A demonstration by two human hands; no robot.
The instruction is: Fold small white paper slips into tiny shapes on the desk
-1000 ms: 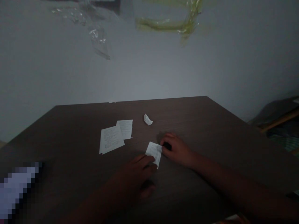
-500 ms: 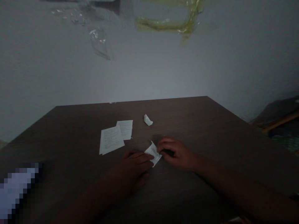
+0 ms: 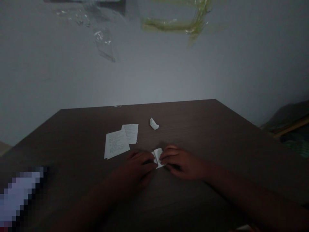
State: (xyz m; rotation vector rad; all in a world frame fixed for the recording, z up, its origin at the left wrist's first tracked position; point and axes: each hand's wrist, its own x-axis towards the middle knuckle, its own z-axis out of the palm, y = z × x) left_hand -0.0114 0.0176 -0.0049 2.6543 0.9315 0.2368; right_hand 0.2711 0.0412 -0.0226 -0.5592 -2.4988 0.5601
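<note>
A small white paper slip (image 3: 158,157) sits folded between my two hands on the dark wooden table (image 3: 217,135). My left hand (image 3: 138,166) pinches its left side with curled fingers. My right hand (image 3: 180,161) pinches its right side, fingers pressed together. Two flat printed paper slips (image 3: 120,140) lie overlapping to the left, just beyond my left hand. A small crumpled paper piece (image 3: 154,124) lies farther back, above the folded slip.
The room is dim. A grey wall stands behind the table, with clear plastic (image 3: 103,42) and yellowish tape (image 3: 173,22) stuck on it. A blurred pale object (image 3: 19,193) lies at the near left. Furniture (image 3: 289,125) shows at the far right.
The slip lay flat under my fingertips; both hands have closed in toward each other and the slip is now folded up smaller between them.
</note>
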